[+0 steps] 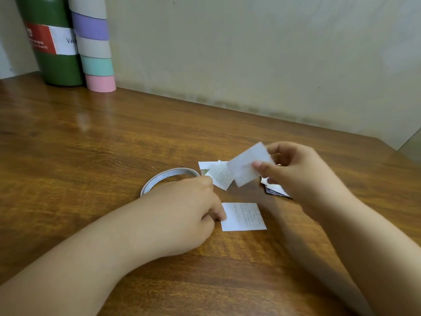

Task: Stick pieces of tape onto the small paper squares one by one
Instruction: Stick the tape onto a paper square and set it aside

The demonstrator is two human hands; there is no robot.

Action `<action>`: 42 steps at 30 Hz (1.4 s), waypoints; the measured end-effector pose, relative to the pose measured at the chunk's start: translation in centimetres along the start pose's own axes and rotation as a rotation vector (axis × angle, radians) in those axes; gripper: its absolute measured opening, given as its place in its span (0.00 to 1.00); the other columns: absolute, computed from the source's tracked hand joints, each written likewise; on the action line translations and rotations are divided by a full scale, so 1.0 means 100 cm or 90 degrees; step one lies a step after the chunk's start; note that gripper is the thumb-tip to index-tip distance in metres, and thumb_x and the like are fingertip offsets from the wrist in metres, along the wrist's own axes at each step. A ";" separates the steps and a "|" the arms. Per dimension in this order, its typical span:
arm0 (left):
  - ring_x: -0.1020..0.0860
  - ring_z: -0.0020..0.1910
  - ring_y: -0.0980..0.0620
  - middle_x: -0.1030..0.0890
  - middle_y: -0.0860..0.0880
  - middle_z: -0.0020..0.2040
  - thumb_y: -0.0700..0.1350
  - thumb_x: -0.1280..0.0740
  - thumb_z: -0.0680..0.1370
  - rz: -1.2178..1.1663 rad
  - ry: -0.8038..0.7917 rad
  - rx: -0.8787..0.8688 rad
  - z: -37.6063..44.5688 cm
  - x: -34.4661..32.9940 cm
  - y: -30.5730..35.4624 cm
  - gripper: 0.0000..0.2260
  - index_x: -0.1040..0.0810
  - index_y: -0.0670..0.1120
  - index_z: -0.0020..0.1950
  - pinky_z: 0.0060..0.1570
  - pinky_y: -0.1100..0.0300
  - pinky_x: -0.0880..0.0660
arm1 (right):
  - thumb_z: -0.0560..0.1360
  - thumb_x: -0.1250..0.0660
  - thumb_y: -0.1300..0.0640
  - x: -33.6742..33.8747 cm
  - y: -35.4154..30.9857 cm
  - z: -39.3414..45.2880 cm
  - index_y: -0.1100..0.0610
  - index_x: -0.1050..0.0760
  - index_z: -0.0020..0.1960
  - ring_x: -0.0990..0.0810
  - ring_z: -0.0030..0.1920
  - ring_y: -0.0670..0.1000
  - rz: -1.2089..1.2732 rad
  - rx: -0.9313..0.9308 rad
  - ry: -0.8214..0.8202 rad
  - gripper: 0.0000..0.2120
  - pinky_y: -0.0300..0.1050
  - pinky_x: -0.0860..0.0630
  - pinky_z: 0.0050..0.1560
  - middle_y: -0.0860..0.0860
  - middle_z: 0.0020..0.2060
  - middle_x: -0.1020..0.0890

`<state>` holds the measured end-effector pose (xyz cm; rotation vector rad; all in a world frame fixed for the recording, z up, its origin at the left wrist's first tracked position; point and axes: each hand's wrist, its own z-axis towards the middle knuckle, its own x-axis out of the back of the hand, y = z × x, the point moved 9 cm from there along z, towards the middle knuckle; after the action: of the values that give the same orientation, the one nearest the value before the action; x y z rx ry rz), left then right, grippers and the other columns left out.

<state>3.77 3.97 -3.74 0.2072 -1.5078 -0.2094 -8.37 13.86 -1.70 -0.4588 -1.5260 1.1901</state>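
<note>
Right hand (pixel 293 172): I see its fingers pinching a blurred paper square (pixel 248 164), lifted off the desk (pixel 91 144).
Left hand (pixel 182 213): fingers curled, tips pressing the edge of a printed square (pixel 245 216) lying flat.
Tape roll (pixel 168 176): behind my left hand.
Loose squares (pixel 218 174): beside the roll.

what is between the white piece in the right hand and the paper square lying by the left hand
Nothing visible. The right hand pinches the translucent white piece in the air above the wooden table; the white printed paper square, held down at its edge by the left hand's fingers, lies uncovered below.
</note>
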 end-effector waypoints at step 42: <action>0.32 0.39 0.75 0.28 0.67 0.57 0.43 0.39 0.76 -0.118 -0.071 -0.009 0.002 -0.013 -0.008 0.16 0.23 0.61 0.58 0.37 0.78 0.37 | 0.70 0.26 0.52 -0.017 0.030 -0.029 0.44 0.28 0.48 0.22 0.33 0.40 -0.177 0.028 -0.112 0.12 0.30 0.31 0.30 0.42 0.34 0.17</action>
<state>3.50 3.51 -5.23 0.3299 -1.5981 -0.3847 -6.14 15.01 -5.42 -0.1082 -1.6486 1.0646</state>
